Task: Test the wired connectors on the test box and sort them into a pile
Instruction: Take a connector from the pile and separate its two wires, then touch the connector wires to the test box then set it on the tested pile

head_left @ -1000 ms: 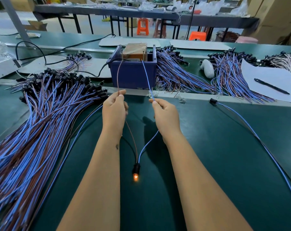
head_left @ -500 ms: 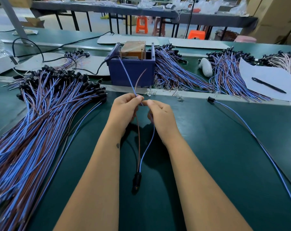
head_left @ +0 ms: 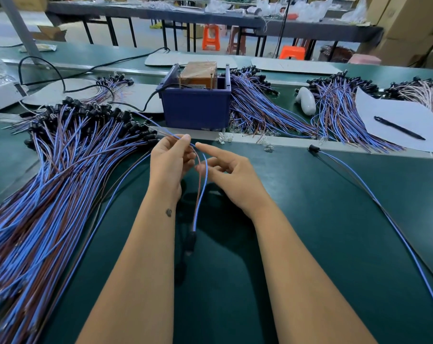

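Both wire ends of the connector I was testing are off the test box [head_left: 195,105] now; a second ago I had the brown lead and the blue lead held apart against its two upright pins, and the lamp at the far end glowed orange. That glow is gone. The wired connector [head_left: 191,240] hangs dark between my forearms, just above the table [head_left: 309,219], its two leads running up into my fingers.

My left hand [head_left: 169,161] has gathered both leads and pinches them between thumb and fingertips, the loose ends sticking out toward the box. My right hand [head_left: 231,175] has let go: its forefinger is stretched out toward the left thumb, the other fingers loosely curled around nothing.

I read that as a passed test, so this piece belongs with the tested pile [head_left: 49,182] that fans out on my left, just beside the left hand. Next I would swing the left hand across and lay it there. One single connector [head_left: 314,148] lies alone on my right, probably next in line for the pins.
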Motion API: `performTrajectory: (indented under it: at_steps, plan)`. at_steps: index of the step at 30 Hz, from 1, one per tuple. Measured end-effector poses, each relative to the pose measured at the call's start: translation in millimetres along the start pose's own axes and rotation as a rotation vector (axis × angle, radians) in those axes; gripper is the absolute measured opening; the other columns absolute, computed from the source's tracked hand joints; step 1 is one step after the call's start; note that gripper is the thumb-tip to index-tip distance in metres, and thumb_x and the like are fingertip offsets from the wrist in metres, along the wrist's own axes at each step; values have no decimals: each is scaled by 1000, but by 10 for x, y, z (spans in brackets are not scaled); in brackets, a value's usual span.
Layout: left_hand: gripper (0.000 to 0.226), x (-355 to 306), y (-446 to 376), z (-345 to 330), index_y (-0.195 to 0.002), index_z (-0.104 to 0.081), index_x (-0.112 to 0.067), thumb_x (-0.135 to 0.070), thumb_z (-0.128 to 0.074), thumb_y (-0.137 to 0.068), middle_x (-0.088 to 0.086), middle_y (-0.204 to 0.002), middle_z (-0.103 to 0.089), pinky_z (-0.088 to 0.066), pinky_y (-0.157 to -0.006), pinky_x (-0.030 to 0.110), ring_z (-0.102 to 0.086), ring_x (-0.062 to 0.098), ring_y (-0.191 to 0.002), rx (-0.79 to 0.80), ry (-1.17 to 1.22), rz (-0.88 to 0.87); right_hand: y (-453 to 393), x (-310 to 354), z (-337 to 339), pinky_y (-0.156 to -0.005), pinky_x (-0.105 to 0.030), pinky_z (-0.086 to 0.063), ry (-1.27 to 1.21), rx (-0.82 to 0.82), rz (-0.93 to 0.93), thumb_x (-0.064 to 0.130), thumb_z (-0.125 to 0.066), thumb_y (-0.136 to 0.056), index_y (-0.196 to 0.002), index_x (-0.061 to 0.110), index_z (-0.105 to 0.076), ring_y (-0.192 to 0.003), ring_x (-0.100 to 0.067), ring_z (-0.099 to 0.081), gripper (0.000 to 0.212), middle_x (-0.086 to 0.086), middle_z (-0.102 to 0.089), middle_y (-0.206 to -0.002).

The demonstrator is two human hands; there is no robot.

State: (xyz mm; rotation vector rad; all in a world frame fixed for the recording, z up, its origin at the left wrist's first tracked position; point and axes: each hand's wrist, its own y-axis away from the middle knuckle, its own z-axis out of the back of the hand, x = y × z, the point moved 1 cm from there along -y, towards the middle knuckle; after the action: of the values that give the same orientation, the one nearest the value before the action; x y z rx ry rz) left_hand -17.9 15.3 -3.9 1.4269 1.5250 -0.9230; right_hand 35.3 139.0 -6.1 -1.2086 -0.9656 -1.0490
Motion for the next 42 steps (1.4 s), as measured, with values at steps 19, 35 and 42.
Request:
performTrajectory:
  at_steps: [19,35,42]
  plan:
    - [21,85,63,-76,-73,-59,-19,-15,-76,-85,-8,-56,-61,-44,-54,16,-55,8,-55,124,-368,-196,-60,-36,187,-73,-22,-50,-442,-425,-49,20,-53,-99,-89,19,-67,-72,-9,-59,17,5,-65,-76]
    - [14,278,305,-362,-75,-70,-27,-15,-77,-80,-5,-72,-69,-54,-75,33,-64,14,-70,610,-956,-317,146,-56,1012,-57,-31,-31,929,-595,-380,28,-42,-100,-86,10,-62,-80,-34,-53,31,-10,-61,-82]
    - [10,302,297,-365,-78,-71,-28,-20,-74,-83,-5,-74,-69,-54,-73,33,-62,13,-72,614,-974,-329,244,17,1099,-95,-41,-37,1241,-547,-523,27,-59,-92,-131,20,-56,-121,-36,-44,40,-15,-51,-132]
